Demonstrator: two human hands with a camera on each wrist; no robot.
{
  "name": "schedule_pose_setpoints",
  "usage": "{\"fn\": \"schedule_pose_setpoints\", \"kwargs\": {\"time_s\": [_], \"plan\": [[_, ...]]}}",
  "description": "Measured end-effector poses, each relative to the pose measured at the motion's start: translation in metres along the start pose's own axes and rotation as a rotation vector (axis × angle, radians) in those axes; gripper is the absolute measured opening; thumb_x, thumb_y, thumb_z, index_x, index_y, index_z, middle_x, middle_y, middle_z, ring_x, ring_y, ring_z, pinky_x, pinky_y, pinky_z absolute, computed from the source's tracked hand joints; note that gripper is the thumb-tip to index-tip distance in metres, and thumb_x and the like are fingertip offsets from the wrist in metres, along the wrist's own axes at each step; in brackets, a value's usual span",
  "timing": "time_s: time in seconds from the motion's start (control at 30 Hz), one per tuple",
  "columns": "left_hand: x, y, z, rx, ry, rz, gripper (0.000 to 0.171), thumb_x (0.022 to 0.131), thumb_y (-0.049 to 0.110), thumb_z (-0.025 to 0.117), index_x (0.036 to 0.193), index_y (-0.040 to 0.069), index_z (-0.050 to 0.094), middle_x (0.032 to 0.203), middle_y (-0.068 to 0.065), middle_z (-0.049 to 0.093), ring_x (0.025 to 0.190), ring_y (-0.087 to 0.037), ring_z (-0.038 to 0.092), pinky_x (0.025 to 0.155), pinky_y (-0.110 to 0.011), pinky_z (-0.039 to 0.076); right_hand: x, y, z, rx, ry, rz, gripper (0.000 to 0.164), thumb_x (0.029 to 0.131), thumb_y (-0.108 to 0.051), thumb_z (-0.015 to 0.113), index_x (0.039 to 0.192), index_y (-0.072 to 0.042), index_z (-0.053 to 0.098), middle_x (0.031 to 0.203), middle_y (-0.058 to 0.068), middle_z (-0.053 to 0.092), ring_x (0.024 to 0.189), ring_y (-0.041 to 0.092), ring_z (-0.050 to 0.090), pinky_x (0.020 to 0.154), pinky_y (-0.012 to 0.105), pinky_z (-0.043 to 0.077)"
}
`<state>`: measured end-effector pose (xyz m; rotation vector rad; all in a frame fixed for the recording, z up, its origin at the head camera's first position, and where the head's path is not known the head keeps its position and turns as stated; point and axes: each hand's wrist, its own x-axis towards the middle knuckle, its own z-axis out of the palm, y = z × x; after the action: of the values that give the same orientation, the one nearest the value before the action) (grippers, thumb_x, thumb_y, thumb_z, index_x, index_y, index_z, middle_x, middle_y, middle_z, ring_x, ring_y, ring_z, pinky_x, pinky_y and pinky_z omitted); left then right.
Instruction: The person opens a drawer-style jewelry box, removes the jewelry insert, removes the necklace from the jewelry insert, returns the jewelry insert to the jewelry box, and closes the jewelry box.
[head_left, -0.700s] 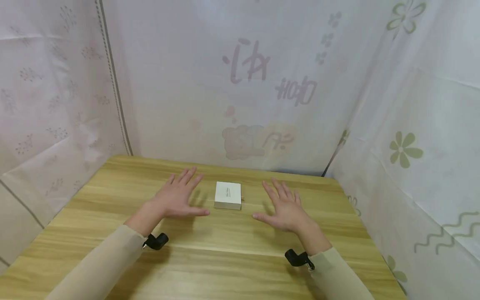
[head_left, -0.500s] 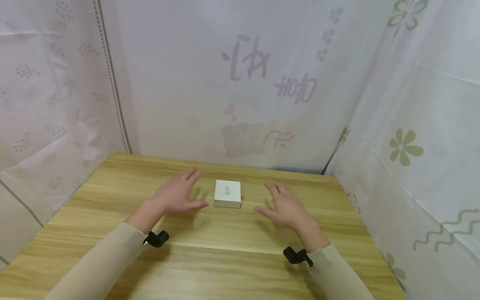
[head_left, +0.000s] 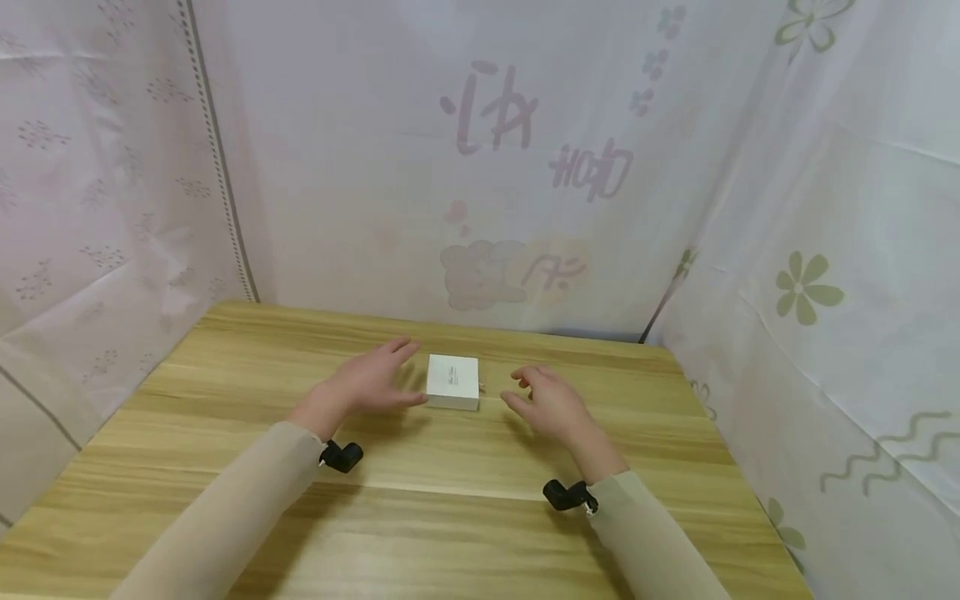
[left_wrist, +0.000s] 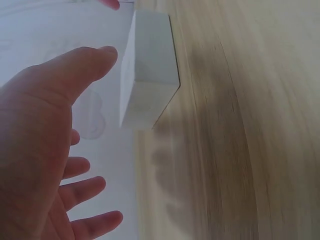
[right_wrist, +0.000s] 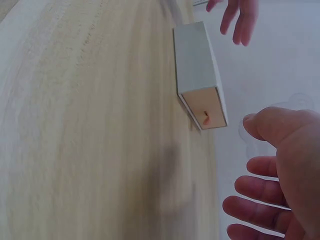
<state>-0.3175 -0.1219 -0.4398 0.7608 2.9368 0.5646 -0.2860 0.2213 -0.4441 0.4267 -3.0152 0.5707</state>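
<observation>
A small white box (head_left: 453, 382) with fine dark print on its lid lies on the wooden table between the hands. Its right end, seen in the right wrist view, is a tan drawer face (right_wrist: 204, 107) with a little orange-brown pull tab. My left hand (head_left: 372, 382) is at the box's left side, thumb tip close to the near left corner, fingers spread and holding nothing. To the right of the box, my right hand (head_left: 553, 405) hovers with relaxed, slightly bent fingers and a gap before the pull tab. Nothing is in its grasp.
The wood-grain table (head_left: 450, 533) is enclosed by printed white curtains (head_left: 337, 167) at the back and both sides. A black wrist camera (head_left: 342, 457) is strapped to the left wrist, another black camera (head_left: 567, 495) to the right.
Both hands have moved inward toward the box, the left from the left and the right from the right. The right fingers have bent more. The box stays in place.
</observation>
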Motion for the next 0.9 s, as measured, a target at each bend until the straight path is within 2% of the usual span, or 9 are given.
{"fn": "schedule_pose_setpoints", "kwargs": {"time_s": [0.07, 0.33, 0.57, 0.9], "plan": [[0.005, 0.002, 0.001, -0.008, -0.020, -0.007, 0.105, 0.095, 0.066, 0.076, 0.174, 0.013, 0.033, 0.181, -0.016, 0.029, 0.163, -0.042, 0.039, 0.126, -0.063, 0.043, 0.003, -0.001, 0.004, 0.013, -0.004, 0.000, 0.052, 0.107, -0.046, 0.069, 0.143, -0.009, 0.067, 0.133, 0.012, 0.072, 0.112, 0.030, 0.072, 0.100, 0.052, 0.060], [0.019, 0.012, 0.014, -0.009, -0.054, 0.058, 0.103, 0.094, 0.063, 0.080, 0.172, 0.013, 0.037, 0.180, -0.021, 0.030, 0.160, -0.045, 0.043, 0.126, -0.063, 0.043, 0.013, -0.003, 0.026, 0.047, -0.009, 0.011, 0.047, 0.106, -0.043, 0.071, 0.140, -0.010, 0.069, 0.127, 0.010, 0.072, 0.111, 0.028, 0.073, 0.100, 0.050, 0.061], [0.024, 0.019, 0.018, -0.035, -0.073, 0.067, 0.096, 0.096, 0.056, 0.081, 0.172, 0.017, 0.038, 0.181, -0.016, 0.030, 0.162, -0.042, 0.041, 0.127, -0.061, 0.042, 0.022, -0.009, 0.034, 0.097, -0.016, 0.025, 0.041, 0.107, -0.038, 0.072, 0.137, -0.010, 0.071, 0.124, 0.009, 0.073, 0.112, 0.028, 0.074, 0.102, 0.050, 0.060], [0.033, 0.017, 0.025, 0.008, -0.087, 0.128, 0.066, 0.104, 0.034, 0.076, 0.161, 0.009, 0.055, 0.174, -0.012, 0.045, 0.160, -0.036, 0.046, 0.131, -0.051, 0.040, 0.033, -0.013, 0.037, 0.112, -0.046, 0.035, 0.032, 0.109, -0.034, 0.071, 0.132, -0.012, 0.073, 0.115, 0.005, 0.078, 0.108, 0.024, 0.073, 0.098, 0.048, 0.061]]}}
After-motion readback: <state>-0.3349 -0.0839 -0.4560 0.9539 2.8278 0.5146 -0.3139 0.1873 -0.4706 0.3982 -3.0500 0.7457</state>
